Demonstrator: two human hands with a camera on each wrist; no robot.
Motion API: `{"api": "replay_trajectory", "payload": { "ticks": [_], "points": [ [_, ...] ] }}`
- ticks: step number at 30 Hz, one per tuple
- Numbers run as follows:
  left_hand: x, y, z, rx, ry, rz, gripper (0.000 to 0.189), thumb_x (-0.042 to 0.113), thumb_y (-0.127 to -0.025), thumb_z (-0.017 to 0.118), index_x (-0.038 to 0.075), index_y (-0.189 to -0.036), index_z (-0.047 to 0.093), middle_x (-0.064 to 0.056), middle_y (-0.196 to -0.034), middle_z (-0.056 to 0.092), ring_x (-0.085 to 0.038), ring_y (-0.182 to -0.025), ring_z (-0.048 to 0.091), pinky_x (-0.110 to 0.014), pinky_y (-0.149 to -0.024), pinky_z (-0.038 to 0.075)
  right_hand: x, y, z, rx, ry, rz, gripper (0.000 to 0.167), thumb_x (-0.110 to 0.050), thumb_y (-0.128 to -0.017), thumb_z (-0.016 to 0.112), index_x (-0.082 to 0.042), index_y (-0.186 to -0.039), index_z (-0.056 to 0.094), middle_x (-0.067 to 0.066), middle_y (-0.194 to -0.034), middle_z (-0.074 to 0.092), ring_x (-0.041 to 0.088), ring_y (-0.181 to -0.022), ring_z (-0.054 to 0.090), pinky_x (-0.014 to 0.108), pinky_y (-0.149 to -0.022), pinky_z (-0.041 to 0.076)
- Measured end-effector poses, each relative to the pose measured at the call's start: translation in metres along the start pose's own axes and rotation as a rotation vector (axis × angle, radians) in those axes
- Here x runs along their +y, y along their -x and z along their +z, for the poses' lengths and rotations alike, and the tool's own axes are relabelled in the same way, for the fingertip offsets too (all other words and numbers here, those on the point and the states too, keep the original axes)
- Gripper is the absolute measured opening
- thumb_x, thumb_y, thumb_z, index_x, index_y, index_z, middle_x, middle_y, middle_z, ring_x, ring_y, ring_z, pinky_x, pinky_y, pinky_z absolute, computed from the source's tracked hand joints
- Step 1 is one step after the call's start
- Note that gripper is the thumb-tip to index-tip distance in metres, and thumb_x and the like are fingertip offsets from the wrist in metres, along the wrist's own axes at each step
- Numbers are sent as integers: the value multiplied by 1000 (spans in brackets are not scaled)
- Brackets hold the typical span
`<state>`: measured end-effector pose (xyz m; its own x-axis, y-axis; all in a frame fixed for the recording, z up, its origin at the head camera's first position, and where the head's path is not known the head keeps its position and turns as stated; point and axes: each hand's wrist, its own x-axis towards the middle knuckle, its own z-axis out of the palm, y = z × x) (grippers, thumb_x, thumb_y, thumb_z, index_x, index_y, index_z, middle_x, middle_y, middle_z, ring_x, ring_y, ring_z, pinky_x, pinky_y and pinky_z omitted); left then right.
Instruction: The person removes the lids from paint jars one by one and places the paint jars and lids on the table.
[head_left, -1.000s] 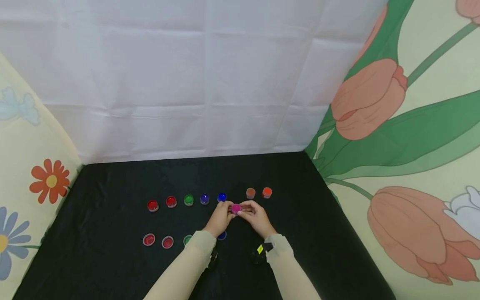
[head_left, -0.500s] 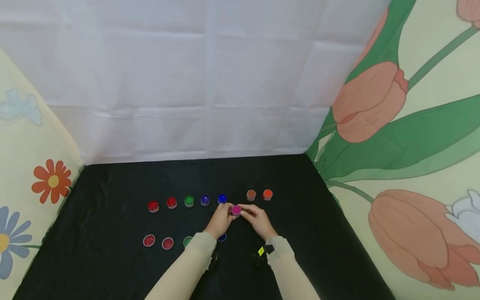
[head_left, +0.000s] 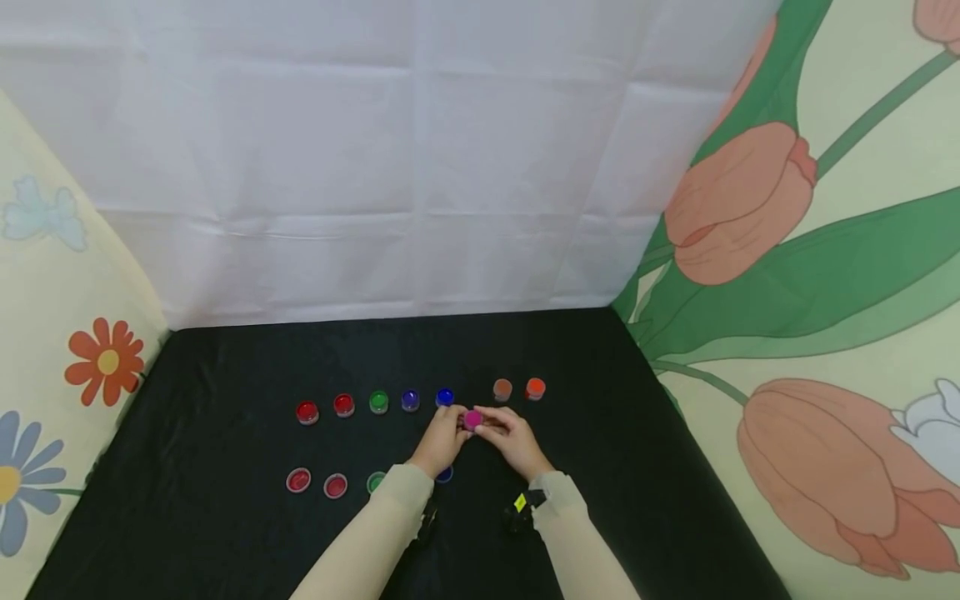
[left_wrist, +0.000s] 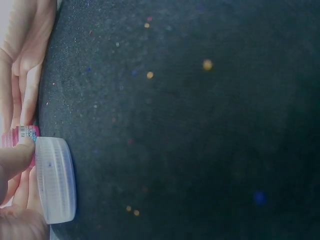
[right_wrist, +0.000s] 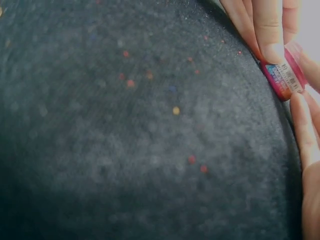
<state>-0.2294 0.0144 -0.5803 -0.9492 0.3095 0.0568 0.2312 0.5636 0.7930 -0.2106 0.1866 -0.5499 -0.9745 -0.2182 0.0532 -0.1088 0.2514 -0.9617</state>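
Note:
Both hands meet at a small round jar [head_left: 472, 419] with a bright pink top, near the middle of the black table. My left hand [head_left: 438, 442] grips it from the left with thumb and fingers. From the other side, my right hand [head_left: 517, 442] pinches its edge. A printed label with a barcode shows on the jar's [right_wrist: 285, 77] pink side in the right wrist view. In the left wrist view, a translucent round lid [left_wrist: 56, 180] stands out in the foreground, below the jar [left_wrist: 26, 131] and apart from the fingers.
A back row holds red jars [head_left: 307, 412], a green jar [head_left: 378, 402], blue jars [head_left: 409, 401], a brownish jar [head_left: 502, 389] and an orange jar [head_left: 535, 388]. Nearer lie red lids [head_left: 298, 480], a green lid [head_left: 375, 481] and a blue lid [head_left: 445, 474], partly behind the left arm.
Both hands stay on the pink-topped jar. The right fingers and thumb shift slightly around its edge, and the camera tips a little. The other jars and lids stay put.

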Motion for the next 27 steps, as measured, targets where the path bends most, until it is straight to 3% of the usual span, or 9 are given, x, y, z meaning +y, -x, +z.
{"api": "replay_trajectory", "payload": {
  "ticks": [8,20,27],
  "points": [
    [0,0,-1,-17,22,-17,26,4,-99,63,-3,-123,55,-16,-114,52,-28,-105,60,-46,-96,52,3,-1,2,42,-67,24,24,1,-94,70,8,-116,62,18,-113,65,15,-96,64,19,-84,53],
    [1,2,-1,45,-33,58,23,3,-97,66,-5,-116,57,-12,-103,53,-22,-91,56,-41,-85,53,4,1,-3,-11,-31,-19,30,-3,-98,65,6,-126,66,22,-118,68,3,-94,64,19,-85,52],
    [2,1,-1,40,-37,59,24,2,-96,67,-6,-117,57,-14,-105,54,-24,-94,58,-42,-87,53,2,-1,-1,13,-86,25,35,-2,-94,70,9,-127,61,22,-117,65,10,-97,63,19,-86,53]
  ]
}}
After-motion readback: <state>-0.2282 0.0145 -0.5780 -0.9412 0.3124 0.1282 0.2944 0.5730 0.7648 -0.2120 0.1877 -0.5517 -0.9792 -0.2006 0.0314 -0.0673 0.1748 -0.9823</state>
